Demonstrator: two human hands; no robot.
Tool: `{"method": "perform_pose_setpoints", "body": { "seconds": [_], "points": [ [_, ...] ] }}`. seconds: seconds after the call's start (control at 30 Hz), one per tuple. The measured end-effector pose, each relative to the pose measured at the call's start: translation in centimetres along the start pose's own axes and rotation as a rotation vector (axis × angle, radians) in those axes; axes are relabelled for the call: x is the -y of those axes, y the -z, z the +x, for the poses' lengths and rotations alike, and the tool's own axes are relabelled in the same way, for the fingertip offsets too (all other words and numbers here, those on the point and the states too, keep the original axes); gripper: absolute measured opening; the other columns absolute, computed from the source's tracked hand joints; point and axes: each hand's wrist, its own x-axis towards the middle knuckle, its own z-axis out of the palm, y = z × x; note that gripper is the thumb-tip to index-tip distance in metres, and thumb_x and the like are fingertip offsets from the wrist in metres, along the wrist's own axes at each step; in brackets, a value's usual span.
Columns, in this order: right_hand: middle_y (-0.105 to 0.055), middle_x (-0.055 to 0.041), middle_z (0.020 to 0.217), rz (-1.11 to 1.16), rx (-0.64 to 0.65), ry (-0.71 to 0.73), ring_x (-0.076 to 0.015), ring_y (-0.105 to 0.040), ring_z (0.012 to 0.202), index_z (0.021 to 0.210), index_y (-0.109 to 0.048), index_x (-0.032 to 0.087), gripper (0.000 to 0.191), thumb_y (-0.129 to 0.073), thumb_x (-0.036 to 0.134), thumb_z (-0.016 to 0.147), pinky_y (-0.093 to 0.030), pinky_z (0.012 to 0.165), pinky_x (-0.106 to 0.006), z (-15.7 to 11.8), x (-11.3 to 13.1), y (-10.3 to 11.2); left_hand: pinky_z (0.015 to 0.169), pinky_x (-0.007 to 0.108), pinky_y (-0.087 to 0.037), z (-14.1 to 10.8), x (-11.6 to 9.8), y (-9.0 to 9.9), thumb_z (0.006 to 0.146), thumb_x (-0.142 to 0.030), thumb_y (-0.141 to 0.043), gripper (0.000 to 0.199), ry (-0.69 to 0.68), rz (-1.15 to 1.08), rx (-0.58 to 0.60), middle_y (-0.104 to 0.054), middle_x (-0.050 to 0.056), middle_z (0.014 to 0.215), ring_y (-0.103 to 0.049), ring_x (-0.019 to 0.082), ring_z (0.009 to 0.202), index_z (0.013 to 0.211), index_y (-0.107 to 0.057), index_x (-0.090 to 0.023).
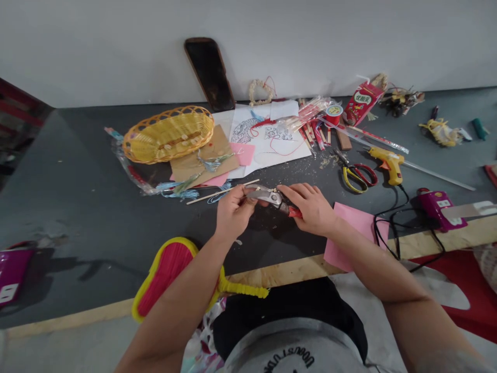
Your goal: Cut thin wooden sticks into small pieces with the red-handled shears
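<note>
My right hand [313, 208] is closed on the red handle of a pair of pruning shears [267, 196], whose metal jaws point left. At those jaws the fingers of my left hand [235, 209] are pinched together; what sits between them is too small to make out. Beside the pivot, near my right fingertips, shows a small pale bit. A thin pale stick [205, 197] passes just behind my left hand, and I cannot tell whether the fingers touch it. Blue tassels [182, 192] lie beyond, to the left.
A yellow wicker basket [171, 135], printed paper [267, 137] and a leaning phone [210, 72] stand or lie at the back. Scissors [357, 177], a yellow glue gun [390, 163] and its black cord are at right. A red-and-yellow paddle shape [166, 274] overhangs the front edge.
</note>
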Motion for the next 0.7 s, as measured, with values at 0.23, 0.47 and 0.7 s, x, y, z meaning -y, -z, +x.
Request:
{"method": "perform_pose_setpoints", "body": {
  "seconds": [0.23, 0.47, 0.7],
  "points": [
    [-0.063, -0.0117, 0.123, 0.028, -0.002, -0.003, -0.0269, -0.057, 0.109, 0.145, -0.047, 0.019, 0.062, -0.051, 0.015, 0.084, -0.045, 0.091, -0.040, -0.20, 0.46, -0.23, 0.041, 0.021, -0.028, 0.01, -0.28, -0.34, 0.088, -0.037, -0.066, 0.023, 0.023, -0.046, -0.003, -0.067, 0.002, 0.063, -0.040, 0.007, 0.043, 0.081, -0.070, -0.016],
    [-0.062, -0.0131, 0.129, -0.066, -0.017, -0.044, -0.0294, -0.056, 0.111, 0.148, -0.045, 0.021, 0.062, -0.053, 0.019, 0.086, -0.044, 0.088, -0.041, 0.03, 0.67, -0.19, 0.049, 0.021, -0.039, 0.13, -0.18, -0.31, 0.089, -0.029, -0.061, 0.016, -0.040, 0.110, -0.100, -0.057, -0.004, 0.052, -0.050, 0.009, 0.047, 0.083, -0.070, -0.018],
    [-0.058, -0.0136, 0.136, -0.044, 0.021, -0.031, -0.0311, -0.051, 0.117, 0.153, -0.037, 0.020, 0.073, -0.055, 0.018, 0.082, -0.043, 0.091, -0.044, 0.02, 0.31, 0.12, 0.049, 0.021, -0.039, 0.11, -0.17, -0.29, 0.088, -0.025, -0.060, 0.015, -0.044, 0.127, -0.092, -0.055, -0.005, 0.049, -0.050, 0.009, 0.044, 0.089, -0.073, -0.018]
  ]
}}
